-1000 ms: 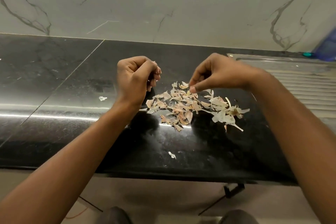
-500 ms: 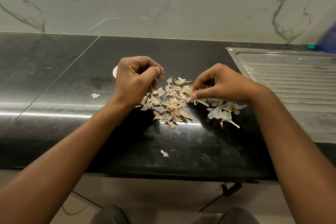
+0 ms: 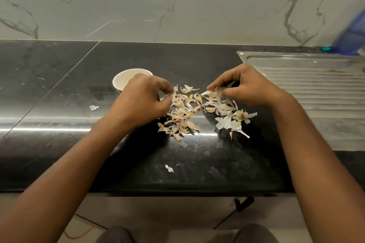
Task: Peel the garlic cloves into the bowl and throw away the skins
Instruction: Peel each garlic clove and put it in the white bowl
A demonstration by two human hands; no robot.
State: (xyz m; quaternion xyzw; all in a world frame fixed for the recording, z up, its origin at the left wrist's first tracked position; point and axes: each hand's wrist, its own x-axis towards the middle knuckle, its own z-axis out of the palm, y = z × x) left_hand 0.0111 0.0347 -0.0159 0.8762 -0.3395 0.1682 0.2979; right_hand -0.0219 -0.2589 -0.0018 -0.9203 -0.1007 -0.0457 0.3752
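A heap of dry garlic skins (image 3: 189, 113) lies on the black counter (image 3: 59, 104) between my hands. My left hand (image 3: 142, 98) is curled at the heap's left edge, fingertips pinched on skins there. My right hand (image 3: 245, 85) pinches a pale strip of skin (image 3: 212, 91) at the heap's upper right. A white bowl (image 3: 123, 80) stands just behind my left hand, partly hidden by it; its contents cannot be seen. A papery root end (image 3: 240, 116) lies at the heap's right.
Stray skin flakes lie at the left (image 3: 93, 107) and near the front edge (image 3: 169, 168). A steel drainboard (image 3: 316, 85) takes up the right of the counter. A blue object (image 3: 351, 39) stands at the far right against the marble wall.
The view has dropped, bringing the white bowl into sight behind my left hand. My left hand has lowered onto the heap. My right hand has lifted a strip of skin.
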